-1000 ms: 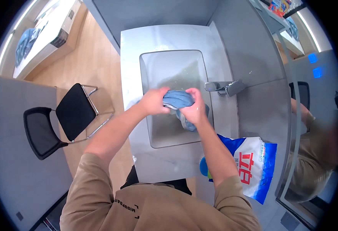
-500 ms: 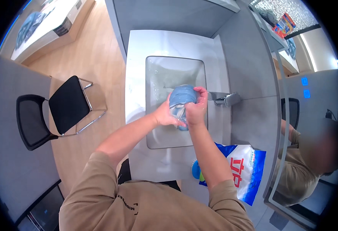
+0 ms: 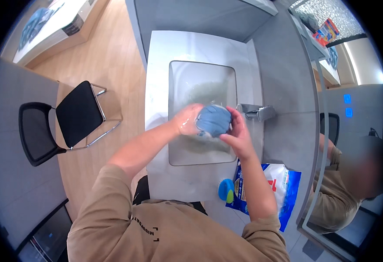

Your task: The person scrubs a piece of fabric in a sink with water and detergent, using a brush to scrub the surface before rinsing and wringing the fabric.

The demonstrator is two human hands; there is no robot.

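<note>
A wadded blue cloth [image 3: 214,120] is held above the washbasin [image 3: 182,76], bunched into a rounded lump. My left hand [image 3: 188,119] is wet and presses against its left side, with the fingers partly hidden behind the cloth. On the other side, the fingers of my right hand [image 3: 239,136] curl around the cloth's right edge, the thumb along its near edge. Cloudy, sudsy water lies in the basin below. Just right of my right hand is the chrome faucet [image 3: 261,112].
A blue-and-white detergent bag [image 3: 289,185] lies at the lower right, partly behind my right forearm. Beside it is a blue-and-green scrub brush [image 3: 225,190]. A grey wall and mirror [image 3: 320,174] border the white counter [image 3: 161,65] on the right. A black chair [image 3: 80,114] stands at left.
The cloth has been turned and shifted slightly right and down, now showing a smoother face. My right hand has moved to its right edge and opened out more. The brush shows more fully.
</note>
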